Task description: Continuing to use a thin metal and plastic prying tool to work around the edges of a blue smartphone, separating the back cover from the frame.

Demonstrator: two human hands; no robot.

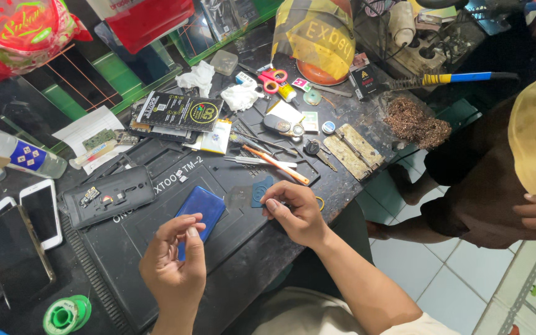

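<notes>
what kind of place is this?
Likely a phone repair bench: an opened phone lies on a black work mat, a soldering iron rests at the back, and the left hand holds a blue phone.

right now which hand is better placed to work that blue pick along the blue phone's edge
Probably the right hand: its fingertips already pinch the blue pick, just right of the blue phone on the black mat. The left hand is busy, its grip steadying the phone's lower end.
</notes>
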